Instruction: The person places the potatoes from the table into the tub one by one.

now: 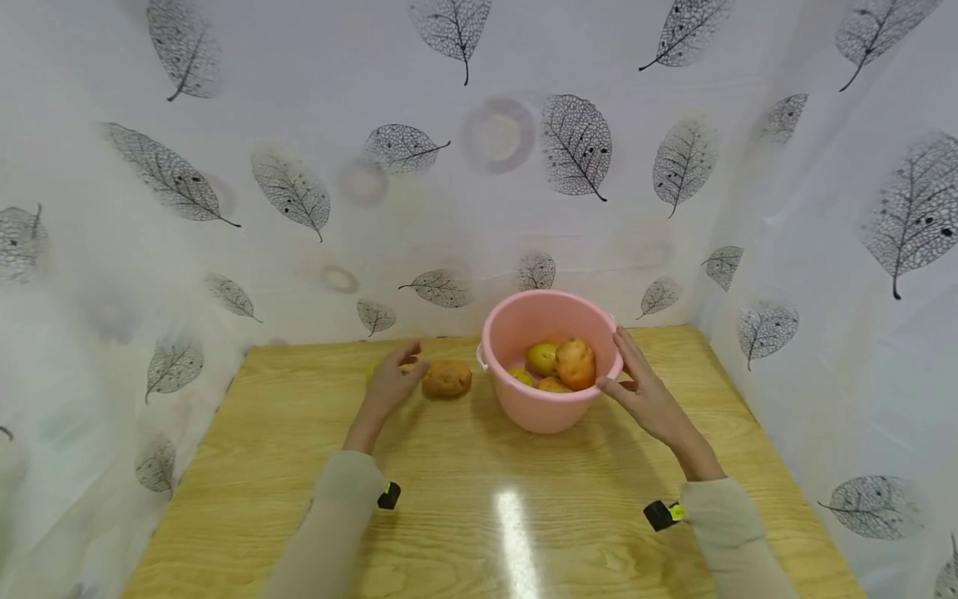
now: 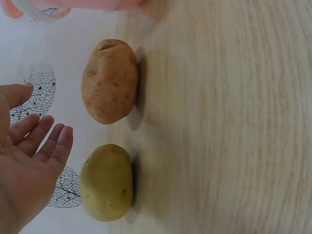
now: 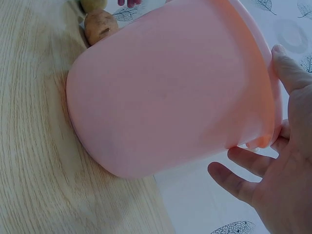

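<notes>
Here, left hand [image 1: 392, 384] above far left part of table [image 1: 449, 516], thumb apart from loosely bent fingers, near oval yellow potato [image 2: 107, 183] and, to its right, oval brown potato [image 2: 110, 82], both on table. Farther right, round pink plastic bucket [image 1: 545, 413] on table, brown and yellow potatoes [image 1: 575, 363] inside. Right hand [image 1: 653, 403] touches bucket's right rim, fingers spread apart. Behind, white sheet with black leaf print [image 1: 501, 216].
</notes>
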Demonstrator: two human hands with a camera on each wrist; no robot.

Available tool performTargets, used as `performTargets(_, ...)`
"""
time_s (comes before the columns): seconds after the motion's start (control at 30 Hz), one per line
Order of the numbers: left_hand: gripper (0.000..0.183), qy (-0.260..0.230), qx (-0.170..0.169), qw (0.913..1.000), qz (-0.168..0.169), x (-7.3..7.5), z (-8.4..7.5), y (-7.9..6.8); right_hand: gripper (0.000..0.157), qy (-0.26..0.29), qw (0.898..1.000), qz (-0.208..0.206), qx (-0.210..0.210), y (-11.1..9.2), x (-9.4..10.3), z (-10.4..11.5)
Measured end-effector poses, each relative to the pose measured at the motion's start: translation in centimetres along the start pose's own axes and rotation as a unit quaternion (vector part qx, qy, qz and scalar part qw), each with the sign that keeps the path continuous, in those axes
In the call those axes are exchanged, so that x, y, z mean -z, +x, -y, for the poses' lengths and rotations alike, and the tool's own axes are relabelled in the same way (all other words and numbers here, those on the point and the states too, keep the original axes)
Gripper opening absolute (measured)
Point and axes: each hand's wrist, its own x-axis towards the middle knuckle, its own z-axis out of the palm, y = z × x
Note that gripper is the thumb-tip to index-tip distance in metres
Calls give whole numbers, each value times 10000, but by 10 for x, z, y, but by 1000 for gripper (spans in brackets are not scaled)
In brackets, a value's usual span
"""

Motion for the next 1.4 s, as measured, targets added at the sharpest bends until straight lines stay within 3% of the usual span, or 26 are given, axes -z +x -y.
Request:
performTargets(0.17, 53, -27, 152, 9998, 90, -7, 5, -2, 81, 6, 10000, 34, -11, -1, -1, 0)
performTargets(0.87, 52, 258, 109, 9992, 270, -26, 15, 2, 80, 69, 10000, -14, 48, -2, 0, 1)
performTargets(1.07, 54, 231, 333, 9985, 365, -34, 18, -3, 80, 59, 10000, -35, 56, -2, 0, 2)
performTargets(1.3, 92, -304, 983, 9942, 300, -46, 9, -17, 80, 43, 10000, -26, 68, -2, -1, 2)
performTargets(1.4, 87, -261, 962, 9948, 209, -52, 8, -18, 80, 38, 10000, -25, 73, -3, -1, 3)
